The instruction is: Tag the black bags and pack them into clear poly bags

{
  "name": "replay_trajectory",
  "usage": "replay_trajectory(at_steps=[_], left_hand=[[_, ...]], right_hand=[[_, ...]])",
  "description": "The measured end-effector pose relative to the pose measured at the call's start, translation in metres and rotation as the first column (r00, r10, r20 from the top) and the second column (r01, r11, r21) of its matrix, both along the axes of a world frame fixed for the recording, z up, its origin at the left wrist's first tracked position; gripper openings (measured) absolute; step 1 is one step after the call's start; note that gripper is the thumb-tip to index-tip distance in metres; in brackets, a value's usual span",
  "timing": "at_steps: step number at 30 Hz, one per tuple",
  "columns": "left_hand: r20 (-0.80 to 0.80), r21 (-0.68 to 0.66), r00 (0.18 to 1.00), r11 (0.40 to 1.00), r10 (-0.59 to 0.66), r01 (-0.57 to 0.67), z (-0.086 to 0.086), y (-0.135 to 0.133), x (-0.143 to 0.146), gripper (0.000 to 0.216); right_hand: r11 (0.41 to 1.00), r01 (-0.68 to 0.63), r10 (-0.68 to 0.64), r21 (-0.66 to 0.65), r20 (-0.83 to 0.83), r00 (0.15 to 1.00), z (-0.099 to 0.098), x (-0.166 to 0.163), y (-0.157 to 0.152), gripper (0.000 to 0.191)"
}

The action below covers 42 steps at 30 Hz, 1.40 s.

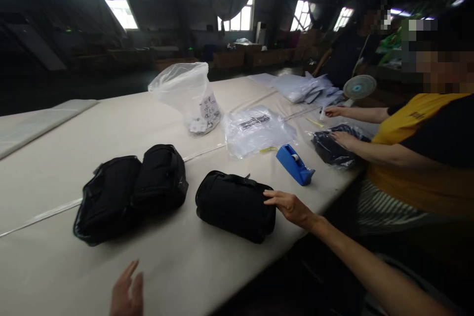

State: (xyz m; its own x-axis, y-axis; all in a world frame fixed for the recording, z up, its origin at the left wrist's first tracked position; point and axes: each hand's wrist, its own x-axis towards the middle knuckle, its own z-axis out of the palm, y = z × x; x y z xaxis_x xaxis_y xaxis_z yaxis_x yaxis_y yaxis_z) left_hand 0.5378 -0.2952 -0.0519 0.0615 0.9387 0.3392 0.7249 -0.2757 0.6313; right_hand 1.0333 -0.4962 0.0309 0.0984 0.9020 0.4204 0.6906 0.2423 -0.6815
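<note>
A black zippered bag [233, 205] lies on the pale table in front of me. My right hand [291, 207] rests its outstretched fingertips on the bag's right end, not wrapped round it. Lower left, my left hand [128, 289] hovers over the table with thumb and fingers apart and nothing in them; part of it is cut off by the frame's bottom edge. Nearest to it are two more black bags: one [163, 175] leans against or on the other [107, 197], at the left.
Beyond the bags stand a blue tape dispenser [294, 164], a stack of clear plastic bags [255, 128] and an open plastic sack [185, 89] with small items. On the right a co-worker in yellow and black [418, 148] handles a plastic-wrapped black item [333, 145]. A small fan [359, 87] stands behind.
</note>
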Motion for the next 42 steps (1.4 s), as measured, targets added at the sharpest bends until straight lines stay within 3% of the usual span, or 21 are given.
replay_trajectory(at_steps=[2,5,8,10,13,16,22,26,32,35,37,40,42], left_hand=[[0.1,-0.062,0.991,0.994,-0.088,0.095,0.014,-0.01,0.04,0.053],[0.232,-0.14,0.951,0.96,-0.205,0.241,0.044,-0.004,0.099,0.056],[0.345,-0.218,0.904,0.915,-0.253,0.339,0.066,0.022,0.154,0.061],[0.38,-0.25,0.877,0.88,-0.294,0.403,0.074,0.041,0.187,0.064],[0.406,-0.283,0.833,0.816,-0.375,0.505,0.081,0.056,0.219,0.063],[0.421,-0.282,0.786,0.759,-0.453,0.588,0.079,0.044,0.207,0.058],[0.449,-0.266,0.791,0.783,-0.416,0.563,0.053,-0.02,0.102,0.068],[0.432,-0.347,0.81,0.755,-0.397,0.555,0.041,-0.048,0.065,0.079],[0.351,-0.358,0.835,0.764,-0.424,0.537,0.035,-0.052,0.054,0.082],[0.237,-0.302,0.821,0.764,-0.519,0.57,0.046,-0.04,0.053,0.088],[0.125,-0.192,0.78,0.756,-0.613,0.625,0.059,-0.028,0.057,0.092],[-0.086,0.013,0.669,0.67,-0.739,0.742,0.082,-0.01,0.073,0.091],[-0.249,0.088,0.551,0.548,-0.797,0.832,0.094,0.0,0.085,0.083]], right_hand=[[0.999,0.001,-0.001,0.033,0.008,1.0,-0.003,-0.012,-0.013,0.035],[0.98,0.194,-0.192,0.033,-0.05,0.98,-0.01,-0.02,-0.024,0.036],[0.906,0.397,-0.417,-0.145,-0.163,0.894,-0.018,-0.022,-0.017,0.061],[0.873,0.392,-0.46,-0.29,-0.221,0.86,-0.019,-0.026,-0.007,0.07],[0.875,0.322,-0.418,-0.361,-0.232,0.878,-0.018,-0.039,-0.002,0.059],[0.908,0.316,-0.364,-0.276,-0.143,0.92,-0.016,-0.061,-0.02,0.05],[0.981,0.18,-0.173,-0.067,0.094,0.98,-0.024,-0.118,-0.08,0.055],[0.985,0.17,-0.165,-0.015,0.184,0.969,-0.034,-0.141,-0.102,0.056],[0.988,0.145,-0.128,-0.054,0.247,0.961,-0.029,-0.148,-0.119,0.059],[0.983,0.168,-0.15,-0.066,0.218,0.964,-0.01,-0.144,-0.118,0.061],[0.974,0.224,-0.212,-0.043,0.193,0.958,0.01,-0.141,-0.105,0.062],[0.969,0.245,-0.245,0.021,0.202,0.948,0.043,-0.137,-0.067,0.066],[0.989,0.142,-0.129,-0.035,0.255,0.958,0.057,-0.135,-0.038,0.07]])
